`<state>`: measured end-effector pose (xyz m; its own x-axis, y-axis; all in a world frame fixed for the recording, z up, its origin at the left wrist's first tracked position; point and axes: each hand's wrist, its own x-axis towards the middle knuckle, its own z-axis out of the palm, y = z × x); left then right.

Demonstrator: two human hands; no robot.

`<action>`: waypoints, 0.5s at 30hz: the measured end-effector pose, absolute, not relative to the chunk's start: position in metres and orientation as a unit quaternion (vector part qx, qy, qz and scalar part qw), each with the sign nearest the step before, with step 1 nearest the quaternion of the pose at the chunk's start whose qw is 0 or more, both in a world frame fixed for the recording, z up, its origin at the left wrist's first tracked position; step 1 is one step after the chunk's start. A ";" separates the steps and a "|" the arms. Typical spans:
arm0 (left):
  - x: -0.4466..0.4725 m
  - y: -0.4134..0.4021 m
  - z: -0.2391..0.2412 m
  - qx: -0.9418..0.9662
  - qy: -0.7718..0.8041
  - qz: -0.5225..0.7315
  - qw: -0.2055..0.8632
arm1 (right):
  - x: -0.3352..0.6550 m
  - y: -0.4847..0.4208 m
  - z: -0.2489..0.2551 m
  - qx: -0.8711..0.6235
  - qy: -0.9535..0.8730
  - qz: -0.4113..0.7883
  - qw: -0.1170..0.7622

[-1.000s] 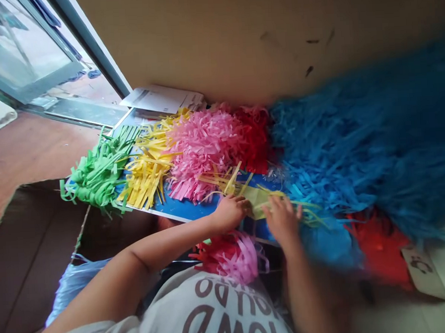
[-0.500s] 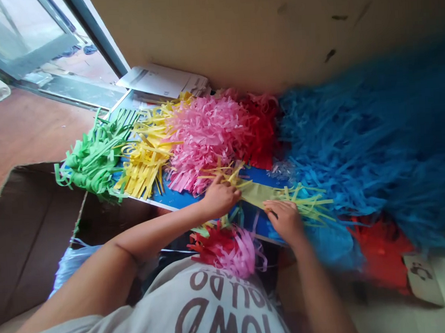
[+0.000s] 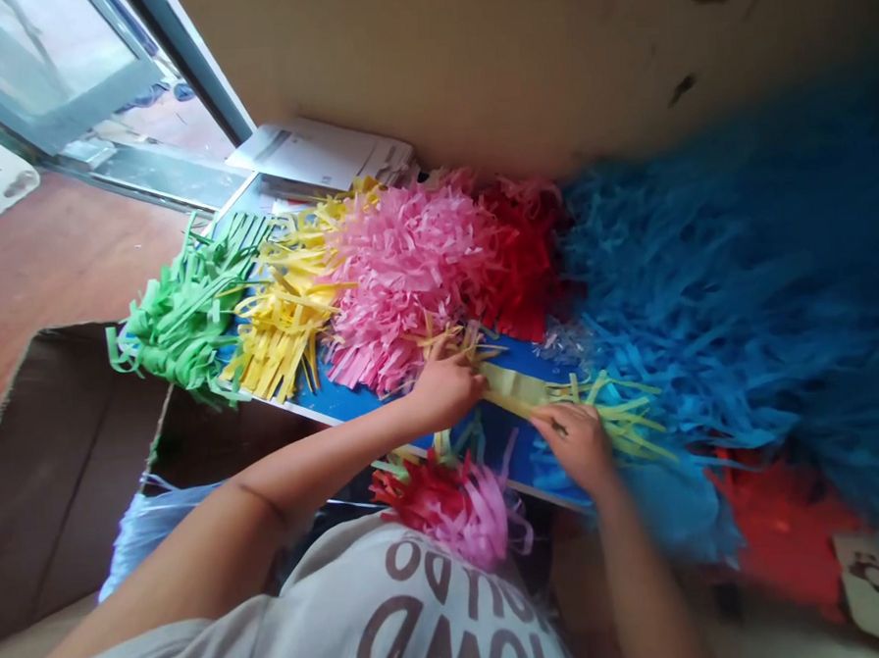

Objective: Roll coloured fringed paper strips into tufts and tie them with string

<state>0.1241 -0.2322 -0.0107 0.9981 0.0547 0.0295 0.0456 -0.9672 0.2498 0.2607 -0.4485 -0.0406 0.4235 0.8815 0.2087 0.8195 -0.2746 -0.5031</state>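
Note:
A strip of yellow fringed paper [image 3: 514,384] stretches between my two hands above the blue tabletop [image 3: 518,352]. Its cut fringes spread out at both ends, and the middle is an uncut band. My left hand [image 3: 449,389] grips the left part of the band, fingers curled over it. At the near edge, my right hand [image 3: 576,442] pinches the paper between thumb and fingers, where it looks rolled or folded over. Close to my shirt, a red and pink fringed bundle [image 3: 449,505] hangs below the table edge.
Along the table lie piles of green fringe [image 3: 181,318], yellow fringe [image 3: 284,317], pink fringe [image 3: 413,262] and red fringe [image 3: 521,266]. A large blue fringe heap [image 3: 710,295] fills the right. Papers [image 3: 327,153] are stacked by the wall; a cardboard box [image 3: 64,466] stands at left.
Both hands have shifted slightly right in the picture, still holding the paper. The uncut band looks narrower, its near edge more folded. The view has turned a little.

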 end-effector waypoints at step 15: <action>0.147 -0.231 -0.020 0.977 0.165 0.007 0.134 | 0.265 -0.416 -0.042 -0.916 -0.304 0.072 0.253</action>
<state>0.1470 -0.2315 -0.0204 0.9456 0.3240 -0.0308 0.3203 -0.9098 0.2638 0.2648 -0.4156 -0.0424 0.8045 0.5935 0.0226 0.5208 -0.6867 -0.5071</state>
